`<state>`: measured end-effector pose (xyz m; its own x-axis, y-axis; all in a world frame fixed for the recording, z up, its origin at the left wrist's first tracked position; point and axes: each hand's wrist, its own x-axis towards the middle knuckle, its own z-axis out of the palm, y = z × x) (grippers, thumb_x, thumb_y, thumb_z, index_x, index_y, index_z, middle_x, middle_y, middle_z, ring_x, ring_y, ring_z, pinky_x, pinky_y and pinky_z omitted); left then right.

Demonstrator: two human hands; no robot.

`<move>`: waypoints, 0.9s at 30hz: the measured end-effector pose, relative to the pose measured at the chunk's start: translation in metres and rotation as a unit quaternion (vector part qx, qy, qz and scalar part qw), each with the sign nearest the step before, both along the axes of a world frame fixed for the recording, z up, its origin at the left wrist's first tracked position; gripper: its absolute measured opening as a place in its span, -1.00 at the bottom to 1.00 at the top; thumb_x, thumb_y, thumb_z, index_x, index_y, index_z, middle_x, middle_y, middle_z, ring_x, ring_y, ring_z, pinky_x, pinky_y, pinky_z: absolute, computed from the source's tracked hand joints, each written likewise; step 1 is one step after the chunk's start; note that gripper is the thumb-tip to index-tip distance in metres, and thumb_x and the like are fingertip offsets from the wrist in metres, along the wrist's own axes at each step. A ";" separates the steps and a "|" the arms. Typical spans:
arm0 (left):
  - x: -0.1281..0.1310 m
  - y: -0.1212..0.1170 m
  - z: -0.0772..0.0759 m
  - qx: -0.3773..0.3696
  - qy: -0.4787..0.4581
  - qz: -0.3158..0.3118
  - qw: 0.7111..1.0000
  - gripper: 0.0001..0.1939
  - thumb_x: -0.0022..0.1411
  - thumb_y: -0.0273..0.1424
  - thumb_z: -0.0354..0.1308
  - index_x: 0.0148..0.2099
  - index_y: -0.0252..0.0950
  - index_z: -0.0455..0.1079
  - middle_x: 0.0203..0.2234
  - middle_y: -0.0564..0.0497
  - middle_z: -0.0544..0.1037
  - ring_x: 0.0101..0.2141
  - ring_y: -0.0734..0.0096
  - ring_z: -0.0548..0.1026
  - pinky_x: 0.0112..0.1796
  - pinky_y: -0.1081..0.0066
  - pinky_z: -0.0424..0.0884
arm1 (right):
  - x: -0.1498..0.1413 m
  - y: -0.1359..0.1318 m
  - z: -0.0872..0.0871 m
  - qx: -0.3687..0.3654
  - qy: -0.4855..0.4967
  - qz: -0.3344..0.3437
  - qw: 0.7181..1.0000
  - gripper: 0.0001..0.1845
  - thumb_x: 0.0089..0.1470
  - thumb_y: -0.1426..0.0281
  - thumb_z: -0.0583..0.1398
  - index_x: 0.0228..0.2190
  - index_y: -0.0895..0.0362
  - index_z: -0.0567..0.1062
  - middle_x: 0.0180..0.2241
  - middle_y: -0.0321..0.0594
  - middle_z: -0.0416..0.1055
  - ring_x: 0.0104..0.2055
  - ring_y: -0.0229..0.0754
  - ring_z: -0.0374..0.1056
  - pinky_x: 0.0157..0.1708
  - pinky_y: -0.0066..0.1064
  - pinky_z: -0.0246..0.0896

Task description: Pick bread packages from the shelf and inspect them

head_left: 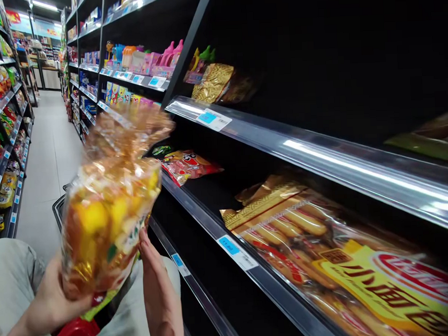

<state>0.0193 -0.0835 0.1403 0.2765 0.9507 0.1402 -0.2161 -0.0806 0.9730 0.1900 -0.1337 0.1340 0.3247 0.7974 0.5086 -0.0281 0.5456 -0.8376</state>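
In the head view a shiny clear-and-gold bag of bread (108,227) stands upright above my lap, its gathered top blurred by motion. Yellow-brown pieces show through the plastic. My left hand (53,299) is closed round the lower left of this bag. Against the bag's right side rests my right hand (160,294), its fingers stretched out and flat, partly hidden behind the plastic. Below the bag are a red object (77,334) and a green-yellow packet edge, mostly covered, whose kinds I cannot make out.
Dark shelves rise on the right, with a large bag of small breads (347,276), a red snack packet (188,164) and a gold packet (213,84). A black basket rim (57,212) shows behind the held bag. The tiled aisle (48,146) runs ahead between stocked shelves.
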 end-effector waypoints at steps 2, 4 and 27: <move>-0.008 0.014 0.001 -0.115 -0.090 -0.020 0.989 -0.23 -0.29 -0.43 0.48 0.05 -0.18 0.35 -0.19 -0.04 0.63 -0.09 -0.15 0.54 -0.09 0.14 0.53 | 0.008 0.004 0.011 0.033 -0.015 -0.061 0.998 -0.41 0.06 -0.02 0.19 0.05 -0.01 0.44 0.18 -0.13 0.28 0.30 0.06 0.04 0.27 -0.05 -0.09; -0.014 0.029 -0.002 -0.170 -0.172 -0.042 0.969 -0.11 -0.37 -0.49 0.47 0.11 -0.17 0.32 -0.19 -0.04 0.64 -0.07 -0.21 0.52 -0.11 0.10 0.54 | 0.015 0.007 0.012 0.010 -0.002 -0.183 0.983 -0.56 0.13 0.18 0.21 0.03 0.00 0.44 0.20 -0.14 0.24 0.31 0.02 0.01 0.28 -0.04 -0.14; 0.009 0.059 -0.018 -0.200 -0.206 -0.183 0.940 -0.56 -0.14 -0.48 0.36 -0.12 -0.27 0.45 -0.30 -0.07 0.64 -0.16 0.03 0.58 -0.16 0.22 0.52 | 0.035 0.024 -0.029 -0.215 0.303 0.004 0.928 -0.47 -0.18 0.18 0.41 -0.13 0.03 0.51 -0.23 -0.23 0.57 -0.14 0.02 0.49 -0.04 -0.14 0.36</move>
